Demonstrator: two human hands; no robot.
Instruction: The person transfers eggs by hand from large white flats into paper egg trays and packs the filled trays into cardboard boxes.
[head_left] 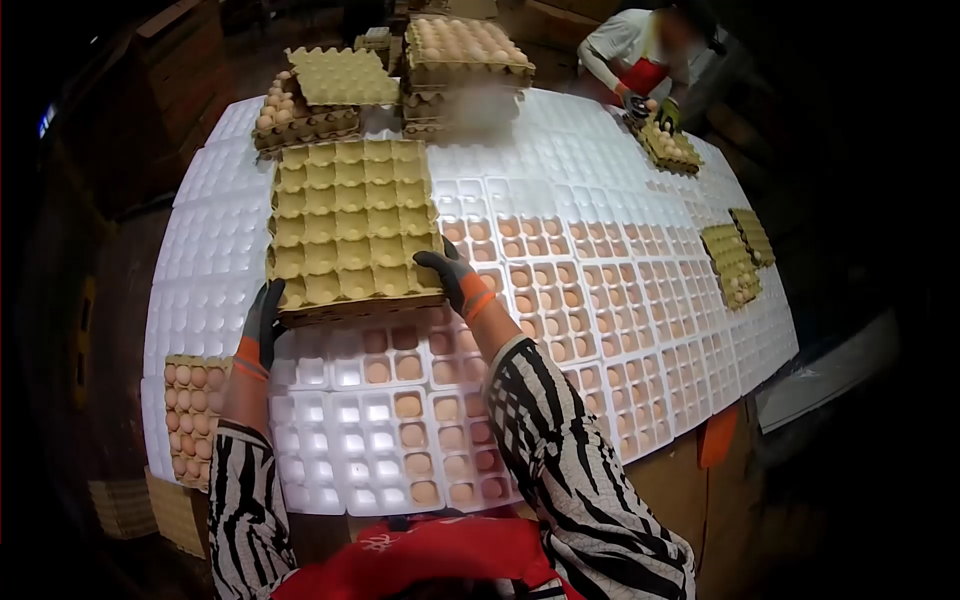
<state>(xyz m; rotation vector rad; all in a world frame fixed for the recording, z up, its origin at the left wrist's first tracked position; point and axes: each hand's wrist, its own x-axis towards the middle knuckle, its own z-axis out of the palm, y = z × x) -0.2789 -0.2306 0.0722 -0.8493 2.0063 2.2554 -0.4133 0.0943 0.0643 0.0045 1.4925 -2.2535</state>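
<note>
Between my two gloved hands is a tan pulp egg tray [350, 222] with bare cups, held above the white foam trays. My left hand [265, 315] grips its near left corner, and my right hand [455, 275] has its fingers on the near right edge. Whether other trays are stacked under it, I cannot tell. Below the tray, eggs [408, 405] sit in the right-hand cups of the near foam trays [335, 500]. Beside my left forearm lies another pulp tray of eggs [190, 420], partly hidden by the arm.
Tall stacked trays of eggs [465, 50] stand at the back, beside a lower stack [305, 125] topped by a tilted pulp tray [342, 77]. Egg-filled foam trays [610, 310] spread right. A co-worker [640, 60] handles eggs over a pulp tray [672, 150] at the far right.
</note>
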